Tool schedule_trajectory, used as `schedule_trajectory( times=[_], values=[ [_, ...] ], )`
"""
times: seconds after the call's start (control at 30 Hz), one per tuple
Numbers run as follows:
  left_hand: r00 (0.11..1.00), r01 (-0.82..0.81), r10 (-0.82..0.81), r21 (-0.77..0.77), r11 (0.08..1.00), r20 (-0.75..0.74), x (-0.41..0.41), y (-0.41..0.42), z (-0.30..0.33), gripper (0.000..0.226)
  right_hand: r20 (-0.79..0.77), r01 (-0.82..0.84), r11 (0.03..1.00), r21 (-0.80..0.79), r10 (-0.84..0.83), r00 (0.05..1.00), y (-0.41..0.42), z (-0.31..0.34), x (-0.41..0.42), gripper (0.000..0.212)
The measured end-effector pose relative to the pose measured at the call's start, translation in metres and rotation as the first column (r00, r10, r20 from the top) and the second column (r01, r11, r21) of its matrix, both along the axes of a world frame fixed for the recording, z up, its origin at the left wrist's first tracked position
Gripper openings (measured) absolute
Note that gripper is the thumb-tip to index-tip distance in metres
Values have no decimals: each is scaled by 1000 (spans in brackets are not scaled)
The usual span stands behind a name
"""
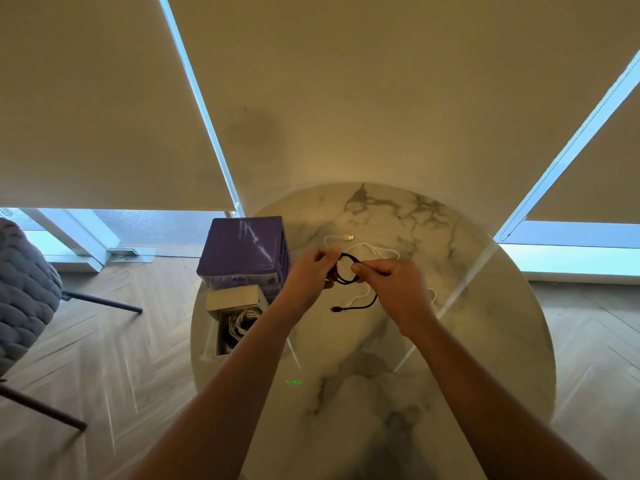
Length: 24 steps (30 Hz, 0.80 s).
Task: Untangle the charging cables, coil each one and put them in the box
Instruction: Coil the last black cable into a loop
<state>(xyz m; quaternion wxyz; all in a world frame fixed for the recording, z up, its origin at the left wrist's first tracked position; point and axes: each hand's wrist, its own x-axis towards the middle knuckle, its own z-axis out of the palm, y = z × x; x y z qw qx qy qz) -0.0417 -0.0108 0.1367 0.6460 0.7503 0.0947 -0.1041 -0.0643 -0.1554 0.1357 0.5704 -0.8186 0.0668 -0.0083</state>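
Above the round marble table, my left hand and my right hand both grip a black cable wound into a small loop between them. Its loose end hangs down to the table with the plug pointing left. A white cable lies uncoiled on the table behind my hands, its gold USB plug at the far side. The open white box stands at the table's left edge with coiled white cables inside it, partly hidden by my left forearm.
A purple box stands on the table's far left, just behind the white box. A grey padded chair is on the wooden floor to the left. Roller blinds cover the windows behind the table.
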Motion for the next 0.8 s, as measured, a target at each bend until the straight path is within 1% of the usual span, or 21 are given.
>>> schedule_trajectory(
  times=[0.07, 0.13, 0.2, 0.23, 0.33, 0.43, 0.53, 0.6, 0.7, 0.8],
  values=[
    [1000, -7, 5, 82, 997, 30, 2, 3, -1, 18, 12, 17, 996, -92, -16, 1000, -1, 2, -1, 9],
    [999, -16, 10, 125, 992, 52, 2, 6, 0, 16, 18, 32, 970, -242, -29, 999, 0, 3, -1, 11],
    [1000, -10, 8, 83, 997, 19, 3, 7, 1, 12, 5, 49, 936, -350, -50, 999, 0, 4, 0, 14],
    [1000, 1, 0, 40, 999, -18, 3, 8, 3, 12, -6, 58, 933, -356, -64, 998, 0, 4, 1, 15],
    [994, 43, -48, -48, 998, -99, 1, 11, 6, 16, -47, 66, 953, -296, -83, 995, -1, 3, 1, 16],
    [995, 44, -51, -82, 996, -83, -2, 10, 8, 16, -81, 52, 966, -253, -75, 994, -1, -1, 1, 18],
    [998, 32, -36, -96, 995, -42, -2, 6, 9, 14, -75, 41, 978, -202, -57, 996, 1, -3, 3, 17],
    [1000, 28, -27, -62, 998, 13, 0, 5, 7, 8, -65, 34, 986, -163, -45, 997, 1, -3, 4, 16],
    [989, 11, -20, 66, 998, 148, 2, 5, 2, 6, -44, 26, 993, -115, -31, 999, 0, -4, 5, 16],
    [973, 8, -34, 111, 994, 230, 1, 3, -4, 5, -31, 20, 996, -87, -22, 999, 0, -4, 3, 16]
  ],
)
